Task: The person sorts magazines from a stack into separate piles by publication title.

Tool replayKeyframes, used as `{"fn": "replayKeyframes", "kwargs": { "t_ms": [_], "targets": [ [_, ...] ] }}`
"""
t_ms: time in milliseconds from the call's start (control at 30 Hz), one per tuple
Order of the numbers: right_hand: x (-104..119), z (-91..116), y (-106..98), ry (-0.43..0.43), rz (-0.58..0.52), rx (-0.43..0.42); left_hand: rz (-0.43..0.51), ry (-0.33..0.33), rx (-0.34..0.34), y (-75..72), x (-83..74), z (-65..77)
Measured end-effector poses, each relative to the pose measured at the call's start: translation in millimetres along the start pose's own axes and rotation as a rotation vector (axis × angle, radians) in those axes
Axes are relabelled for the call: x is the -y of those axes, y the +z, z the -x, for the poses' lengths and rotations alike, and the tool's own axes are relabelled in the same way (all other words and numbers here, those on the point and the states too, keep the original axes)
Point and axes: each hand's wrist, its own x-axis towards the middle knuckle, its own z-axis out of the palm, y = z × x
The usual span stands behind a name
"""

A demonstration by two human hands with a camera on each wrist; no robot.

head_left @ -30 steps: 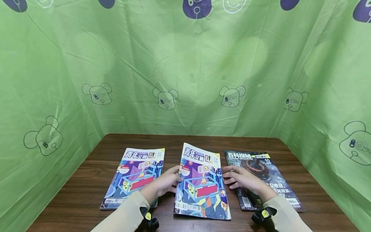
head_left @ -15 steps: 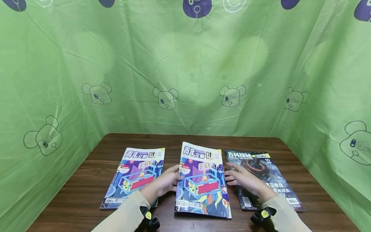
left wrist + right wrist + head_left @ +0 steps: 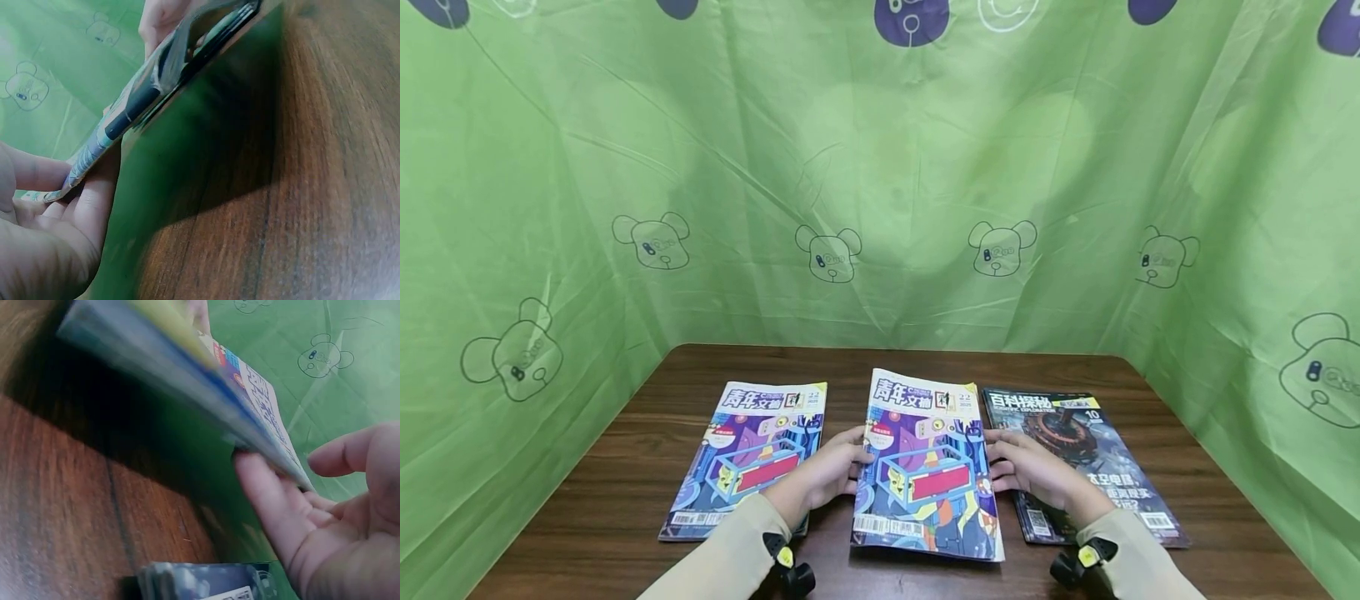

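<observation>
A magazine (image 3: 925, 475) with a purple and blue cover is raised off the table at the middle. My left hand (image 3: 827, 468) pinches its left edge, thumb over the cover and fingers beneath, as the left wrist view shows. At the opposite edge is my right hand (image 3: 1037, 467). In the right wrist view its fingers (image 3: 262, 487) touch the underside, while its thumb stands apart above the cover. The magazine's pages (image 3: 219, 40) look slightly fanned at the lower end.
A matching purple magazine (image 3: 760, 458) lies on the left of the brown wooden table (image 3: 587, 500). On the right a dark magazine (image 3: 1112, 483) lies partly under my right hand. A green curtain (image 3: 880, 167) with bear drawings hangs behind and at both sides.
The magazine's right side has shifted slightly to the right and come level. My right hand has closed in on its right edge. My left hand keeps its grip, almost still.
</observation>
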Motion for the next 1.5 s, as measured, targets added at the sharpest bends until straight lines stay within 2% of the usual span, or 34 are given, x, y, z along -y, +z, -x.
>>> {"fn": "replayKeyframes", "kwargs": {
  "t_ms": [167,333,500,633,733,967,1133,1267,1400,1500],
  "targets": [
    [0,3,2,-0.008,-0.062,0.071,0.009,-0.001,-0.016,0.2,0.2,-0.5],
    [0,4,3,-0.052,-0.068,0.127,0.004,-0.003,-0.019,0.3,-1.9,-0.1],
    [1,3,5,-0.089,-0.068,0.152,-0.061,0.015,-0.013,-1.0,-3.9,1.0],
    [2,0,8,-0.091,-0.07,0.152,-0.118,0.035,0.0,-6.1,-5.1,2.0],
    [3,-1,11,-0.084,-0.071,0.146,-0.126,0.034,-0.006,-11.7,-6.0,2.9],
    [4,-9,21,-0.068,-0.08,0.117,-0.176,0.039,-0.104,-22.6,-10.4,5.3],
    [5,-16,35,-0.053,-0.097,0.101,-0.168,0.035,-0.159,-30.1,-15.2,9.2],
    [6,-22,47,-0.046,-0.11,0.09,-0.162,0.024,-0.23,-37.8,-18.3,14.6],
    [6,-28,57,-0.05,-0.118,0.089,-0.202,0.011,-0.291,-48.4,-20.4,20.9],
    [5,-33,66,-0.057,-0.121,0.099,-0.218,0.004,-0.296,-57.5,-21.8,25.7]
  ]
}}
